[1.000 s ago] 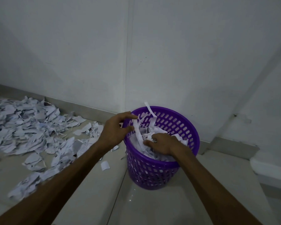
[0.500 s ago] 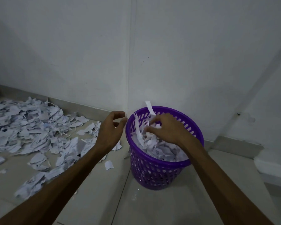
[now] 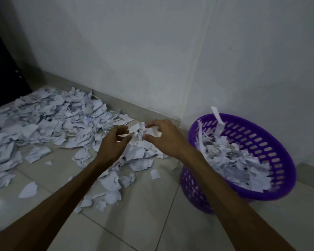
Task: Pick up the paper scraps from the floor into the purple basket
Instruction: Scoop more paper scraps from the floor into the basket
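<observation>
Both hands are reaching forward over the paper scraps (image 3: 138, 154) on the floor (image 3: 149, 214), fingers spread and loosely curled, holding nothing. The left hand (image 3: 114, 144) and right hand (image 3: 163, 136) are hovering side by side, facing each other, with the nearest clump lying directly below and between them, so both are about equally near. The big pile is stretching left and back along the wall (image 3: 152, 51), its long axis running along the skirting. The purple basket (image 3: 272, 192) is standing right of the right forearm, already well filled, 1 strip sticking up over its rim. Count: 2 hands, 1 basket, scraps too many to count.
</observation>
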